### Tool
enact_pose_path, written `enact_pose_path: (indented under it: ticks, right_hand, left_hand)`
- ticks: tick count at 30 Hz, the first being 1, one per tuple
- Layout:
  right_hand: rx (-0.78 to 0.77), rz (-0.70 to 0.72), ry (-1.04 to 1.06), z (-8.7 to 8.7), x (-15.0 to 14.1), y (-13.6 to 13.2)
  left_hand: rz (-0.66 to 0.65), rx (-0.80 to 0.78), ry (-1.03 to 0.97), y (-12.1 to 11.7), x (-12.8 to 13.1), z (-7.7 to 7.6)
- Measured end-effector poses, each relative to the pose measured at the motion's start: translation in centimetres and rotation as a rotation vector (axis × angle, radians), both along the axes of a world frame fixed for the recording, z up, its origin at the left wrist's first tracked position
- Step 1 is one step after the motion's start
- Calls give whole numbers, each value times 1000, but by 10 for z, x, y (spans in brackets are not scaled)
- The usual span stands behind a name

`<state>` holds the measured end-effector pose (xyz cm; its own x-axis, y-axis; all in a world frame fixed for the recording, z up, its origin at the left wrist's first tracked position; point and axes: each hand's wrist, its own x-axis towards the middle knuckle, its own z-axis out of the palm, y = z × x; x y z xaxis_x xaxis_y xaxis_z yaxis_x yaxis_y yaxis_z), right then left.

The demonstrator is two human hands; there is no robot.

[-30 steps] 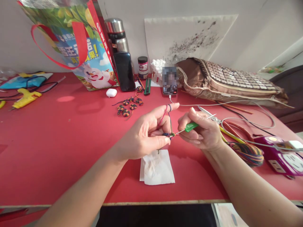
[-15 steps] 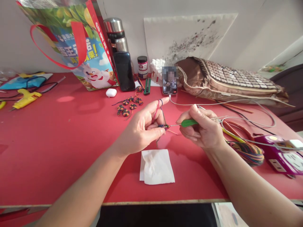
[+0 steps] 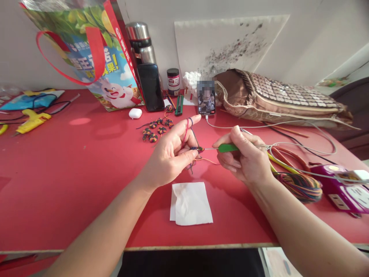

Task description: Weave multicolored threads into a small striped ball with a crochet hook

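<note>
Those round multicoloured yarn pieces on the red desk look done, but the small dark multicoloured yarn bit pinched in the left hand seems unfinished tbh, right hand's grip closed round the green-handled metal hook meeting it.

The red bench is backed by a pale, plain wall, against which a white sheet speckled with dark marks is propped. Glossy reflections are cast on the benchtop. At the far right, a dark, rounded piece of furniture, partly cut off, is seen beside the bench.
</note>
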<state>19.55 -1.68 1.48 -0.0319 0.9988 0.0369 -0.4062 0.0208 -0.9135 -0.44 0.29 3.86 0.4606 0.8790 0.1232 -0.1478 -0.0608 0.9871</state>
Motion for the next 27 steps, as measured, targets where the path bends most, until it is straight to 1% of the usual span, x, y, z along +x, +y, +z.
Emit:
enact_pose_path:
  ticks: [5,12,15,18,23,27]
  right_hand:
    - [-28,24,37,0,-1,1]
    - [-33,35,40,0,-1,2]
    - [-48,40,48,0,0,2]
    - [-48,41,26,0,1,1]
    - [-56,32,8,1,2,0]
    - [-52,40,-44,2,4,0]
  left_hand:
    - [-6,-25,-28,1,0,0]
    - [-24,13,-41,1,-1,-1]
    - [-29,1,-38,1,-2,0]
    - [-28,-6,-23,0,-3,1]
    - [-53,30,14,0,-3,2]
    - [-70,55,50,0,-5,2]
